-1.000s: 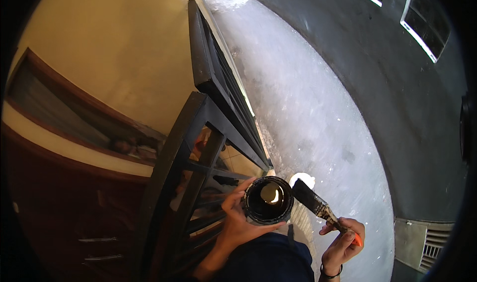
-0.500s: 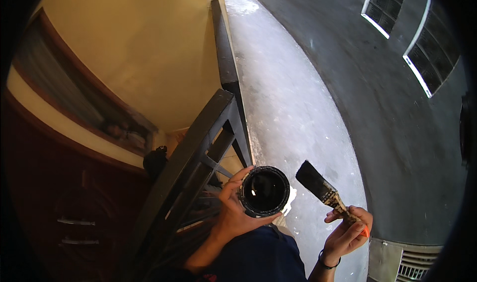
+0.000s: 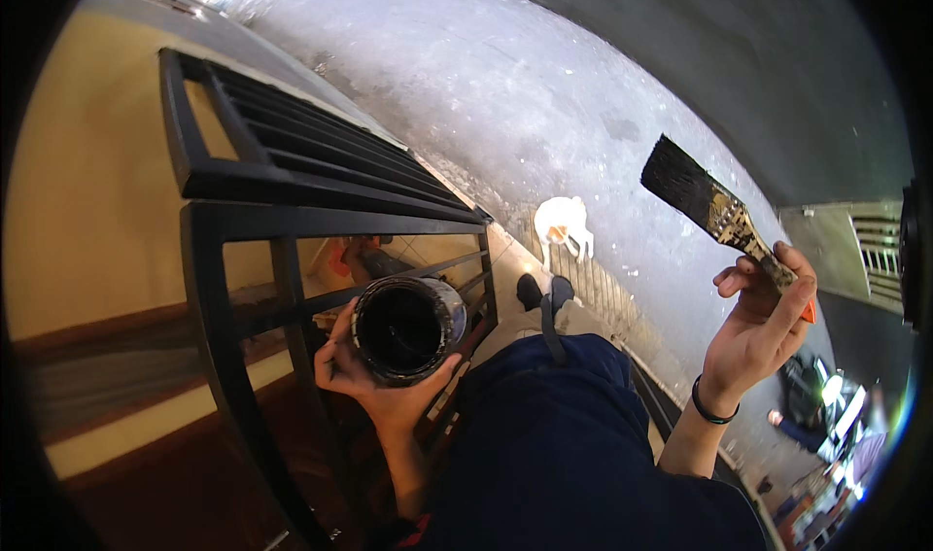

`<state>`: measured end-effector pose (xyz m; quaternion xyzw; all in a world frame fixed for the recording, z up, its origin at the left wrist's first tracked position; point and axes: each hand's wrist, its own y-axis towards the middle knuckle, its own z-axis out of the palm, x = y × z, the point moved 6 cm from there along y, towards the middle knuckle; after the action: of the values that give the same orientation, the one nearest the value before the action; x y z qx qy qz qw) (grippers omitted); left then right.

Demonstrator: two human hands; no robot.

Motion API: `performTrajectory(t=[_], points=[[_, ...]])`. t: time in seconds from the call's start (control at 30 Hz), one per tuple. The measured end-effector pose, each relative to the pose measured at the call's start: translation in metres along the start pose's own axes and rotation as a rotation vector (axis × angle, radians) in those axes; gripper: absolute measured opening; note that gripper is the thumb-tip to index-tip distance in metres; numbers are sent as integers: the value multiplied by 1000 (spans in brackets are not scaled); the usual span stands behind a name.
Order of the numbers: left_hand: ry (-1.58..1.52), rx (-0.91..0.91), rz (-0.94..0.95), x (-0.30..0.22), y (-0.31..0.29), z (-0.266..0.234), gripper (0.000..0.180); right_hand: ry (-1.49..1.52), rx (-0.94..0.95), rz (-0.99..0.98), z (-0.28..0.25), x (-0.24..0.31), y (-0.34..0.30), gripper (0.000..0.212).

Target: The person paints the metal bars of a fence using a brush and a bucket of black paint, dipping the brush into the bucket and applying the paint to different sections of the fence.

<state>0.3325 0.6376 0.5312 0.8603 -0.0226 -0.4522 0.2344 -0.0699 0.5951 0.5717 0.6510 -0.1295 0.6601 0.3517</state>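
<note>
My left hand (image 3: 374, 386) is wrapped round a paint can (image 3: 443, 310), its rim smeared black and dark paint inside. It is held close beside the black metal railing (image 3: 350, 219). Out to the right, my right hand (image 3: 763, 323) grips the handle of a flat paintbrush (image 3: 714, 206). Black paint coats its bristles, which point up and to the left. Dried paint spots the ferrule and handle, and an orange handle end shows under my fingers. The brush is apart from both can and railing.
A white dog with a brown patch (image 3: 562, 225) is on the grey pavement (image 3: 466, 75), just beyond my dark shoes (image 3: 544, 293). The yellow wall (image 3: 97, 162) stands at the left. Motorcycle-like vehicles (image 3: 841, 415) and a person's arm show at lower right.
My view has swung, bringing the railing's top, the dog and my feet into sight. The can now appears further left, the brush higher and further right. Both hands keep their holds.
</note>
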Motion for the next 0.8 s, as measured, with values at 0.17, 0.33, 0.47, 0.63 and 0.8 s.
performTrajectory(t=[0.17,0.33,0.47,0.63,0.8], points=[[10,13,-91,8,2,-1,129,-32,-29,51,-13,-4,-8,51],[-17,52,-50,-3,4,4,129,-26,-16,23,-13,14,-16,51],[-71,103,-18,-24,7,17,128,29,35,-36,-13,32,-23,50],[-155,290,207,-61,8,59,128,61,78,-22,-20,57,-44,51],[-447,408,173,-80,-19,95,123,82,219,-40,-21,66,-66,51]])
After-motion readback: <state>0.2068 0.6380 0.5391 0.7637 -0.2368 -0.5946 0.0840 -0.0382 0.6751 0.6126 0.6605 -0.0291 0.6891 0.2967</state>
